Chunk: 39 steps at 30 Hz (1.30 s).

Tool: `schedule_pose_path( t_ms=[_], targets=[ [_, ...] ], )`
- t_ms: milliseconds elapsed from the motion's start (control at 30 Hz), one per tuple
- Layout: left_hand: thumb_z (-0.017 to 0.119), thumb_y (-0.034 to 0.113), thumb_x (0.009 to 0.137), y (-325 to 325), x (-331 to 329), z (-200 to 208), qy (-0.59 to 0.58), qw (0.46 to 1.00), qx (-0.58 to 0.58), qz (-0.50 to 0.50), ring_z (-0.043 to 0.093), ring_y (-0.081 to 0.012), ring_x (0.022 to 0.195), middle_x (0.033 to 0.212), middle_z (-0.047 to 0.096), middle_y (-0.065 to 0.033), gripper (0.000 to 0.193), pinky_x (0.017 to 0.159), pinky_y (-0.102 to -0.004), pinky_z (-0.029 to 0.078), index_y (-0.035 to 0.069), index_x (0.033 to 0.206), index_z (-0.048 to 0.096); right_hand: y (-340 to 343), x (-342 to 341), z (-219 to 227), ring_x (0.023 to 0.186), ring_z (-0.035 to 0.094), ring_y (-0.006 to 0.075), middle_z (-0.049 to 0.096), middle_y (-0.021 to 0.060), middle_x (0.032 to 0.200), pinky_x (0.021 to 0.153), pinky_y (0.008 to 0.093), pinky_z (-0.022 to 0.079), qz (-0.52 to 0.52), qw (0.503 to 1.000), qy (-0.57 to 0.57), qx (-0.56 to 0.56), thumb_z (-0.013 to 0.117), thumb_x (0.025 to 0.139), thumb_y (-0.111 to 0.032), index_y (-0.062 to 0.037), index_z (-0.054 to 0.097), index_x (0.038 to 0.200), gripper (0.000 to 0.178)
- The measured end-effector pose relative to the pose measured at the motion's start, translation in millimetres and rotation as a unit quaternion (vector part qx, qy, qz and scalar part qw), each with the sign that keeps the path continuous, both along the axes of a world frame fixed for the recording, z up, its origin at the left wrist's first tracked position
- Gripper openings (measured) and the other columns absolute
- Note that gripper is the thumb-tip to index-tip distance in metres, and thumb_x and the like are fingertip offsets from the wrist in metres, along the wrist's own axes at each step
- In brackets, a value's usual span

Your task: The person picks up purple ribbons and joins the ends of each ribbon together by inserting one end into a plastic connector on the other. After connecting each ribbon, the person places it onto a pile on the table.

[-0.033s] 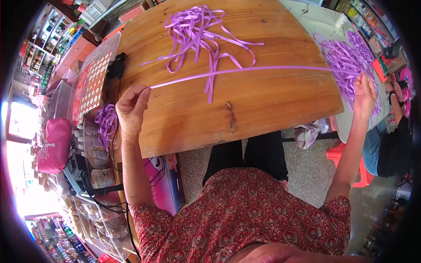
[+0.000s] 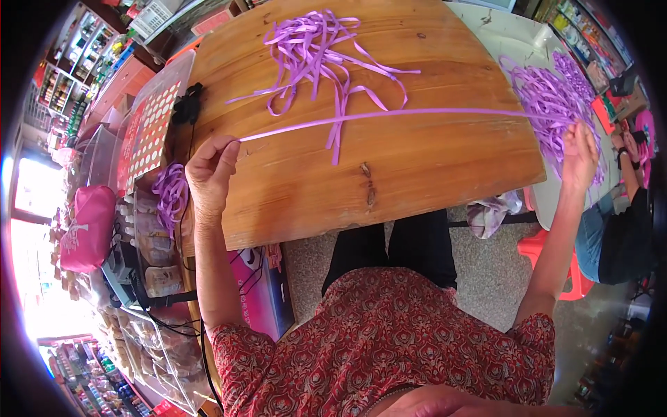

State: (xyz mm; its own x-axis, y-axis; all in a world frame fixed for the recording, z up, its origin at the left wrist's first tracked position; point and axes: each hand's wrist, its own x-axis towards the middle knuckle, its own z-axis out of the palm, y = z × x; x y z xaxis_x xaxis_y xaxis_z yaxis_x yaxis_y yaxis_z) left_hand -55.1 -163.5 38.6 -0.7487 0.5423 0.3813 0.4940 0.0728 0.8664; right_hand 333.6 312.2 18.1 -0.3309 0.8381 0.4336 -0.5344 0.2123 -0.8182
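A purple ribbon (image 2: 424, 111) is stretched nearly straight across the wooden table, from one of my hands to the other. My left hand (image 2: 212, 174) pinches its left end between thumb and fingers over the table's left edge. At the far right, my right hand (image 2: 579, 156) is closed on the other end, its fingers curled together. Behind the stretched strip, a loose heap of purple ribbons (image 2: 302, 45) lies on the table, some tails passing beneath it. A larger ribbon pile (image 2: 552, 101) rests beyond my right hand.
The wooden table (image 2: 445, 167) spans the front. A white table (image 2: 486, 31) adjoins it on the right, near a red stool (image 2: 577, 281) and a seated person (image 2: 625, 243). At left are a dotted box (image 2: 149, 135), more purple ribbons (image 2: 170, 198) and a pink pouch (image 2: 89, 229).
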Motion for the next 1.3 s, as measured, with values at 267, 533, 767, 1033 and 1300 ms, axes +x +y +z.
schedule_pose_path(
  t_ms=[267, 533, 767, 1033, 1300],
  targets=[
    [0.063, 0.005, 0.085, -17, -9, -7, -0.06, 0.995, 0.076, 0.029, 0.045, -0.004, 0.055, 0.069, 0.056, 0.0027, 0.01, 0.051, -0.0171, 0.035, -0.001, 0.093, 0.066, 30, 30, -17, 0.084, 0.054, 0.012, 0.059, 0.0059, 0.091, 0.078, 0.0264, 0.043, 0.021, 0.993, 0.082, -0.085, 0.056, 0.091, -0.009, 0.0028, 0.058, 0.105, 0.019],
    [0.059, 0.007, 0.088, -10, -5, -20, -0.117, 0.98, 0.152, 0.049, 0.053, -0.0087, 0.06, 0.072, 0.06, -0.0012, 0.011, 0.057, -0.0216, 0.043, 0.0, 0.094, 0.065, 29, 18, -21, 0.088, 0.054, 0.0142, 0.058, 0.0072, 0.098, 0.079, 0.0286, 0.042, 0.135, 0.98, 0.114, -0.09, 0.056, 0.091, -0.012, 0.0018, 0.056, 0.105, 0.019],
    [0.049, 0.01, 0.093, 21, -7, -33, -0.361, 0.846, 0.385, -0.079, 0.058, -0.0326, 0.104, 0.106, 0.06, -0.0137, 0.011, 0.096, -0.0499, 0.044, 0.001, 0.1, 0.051, -13, -27, 10, 0.091, 0.05, 0.0205, 0.054, 0.0115, 0.1, 0.085, 0.0405, 0.038, 0.118, 0.916, 0.283, -0.26, 0.052, 0.09, -0.004, 0.002, 0.05, 0.106, 0.017],
    [0.049, 0.008, 0.093, 52, -8, -24, -0.341, 0.8, 0.441, -0.219, 0.053, -0.0135, 0.075, 0.095, 0.062, -0.0081, 0.022, 0.076, -0.0318, 0.047, 0.003, 0.115, 0.052, 15, -27, -13, 0.077, 0.042, 0.0177, 0.046, 0.0083, 0.089, 0.076, 0.0321, 0.036, 0.27, 0.893, 0.288, -0.216, 0.046, 0.092, -0.002, 0.0059, 0.043, 0.124, 0.033],
    [0.059, 0.001, 0.087, 97, 58, -7, -0.249, 0.922, 0.241, -0.175, 0.055, -0.0081, 0.068, 0.08, 0.066, -0.0063, 0.017, 0.064, -0.0218, 0.044, 0.003, 0.104, 0.06, -138, -134, 16, 0.073, 0.057, 0.0055, 0.066, 0.0063, 0.086, 0.061, 0.0183, 0.042, 0.115, 0.979, -0.139, 0.095, 0.061, 0.086, -0.007, -0.0019, 0.056, 0.117, 0.032]
  ],
)
